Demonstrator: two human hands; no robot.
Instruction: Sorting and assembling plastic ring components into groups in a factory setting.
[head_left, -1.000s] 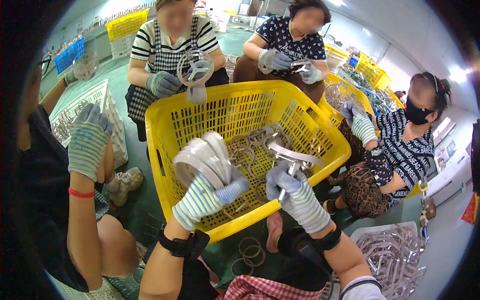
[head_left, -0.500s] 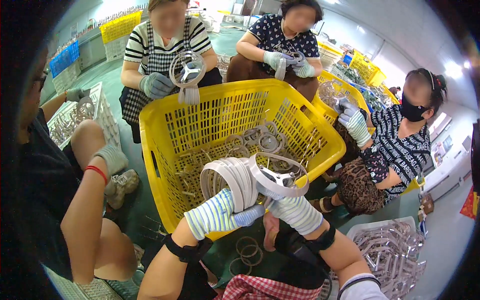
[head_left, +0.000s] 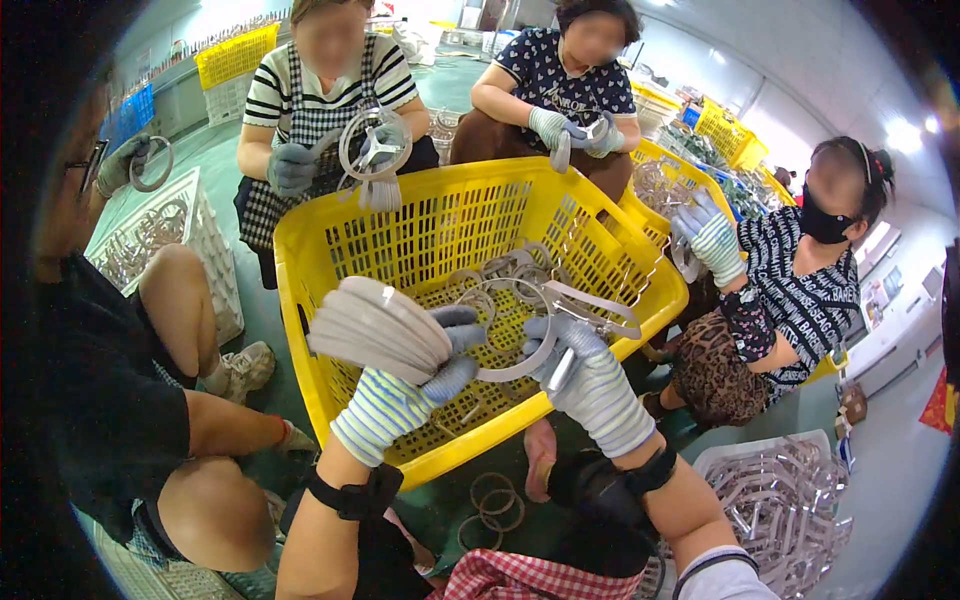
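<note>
My left hand (head_left: 395, 400), in a striped grey-fingered glove, is closed round a thick stack of pale grey rings (head_left: 375, 330) above a yellow basket. Between my hands hangs a thin, pale ring (head_left: 522, 367), its left edge close to my left fingers. My right hand (head_left: 605, 395), gloved alike, is closed on this ring's right side. A shiny metal piece (head_left: 563, 370) shows at the right fingers. Beyond them a pale curved band (head_left: 597, 302) sticks out to the right; whether it belongs to the same ring I cannot tell.
The yellow basket (head_left: 298, 345) holds loose rings (head_left: 525, 262) and metal pieces. Several co-workers sit round it, some handling rings. A white crate of metal strips (head_left: 770, 500) stands at the lower right, another crate (head_left: 205, 220) at the left. Rings (head_left: 495, 500) lie on the floor.
My left hand has moved left with the stack, which is now tilted. The ring at my right hand has turned and reaches between my hands. The co-worker at left has lifted a ring.
</note>
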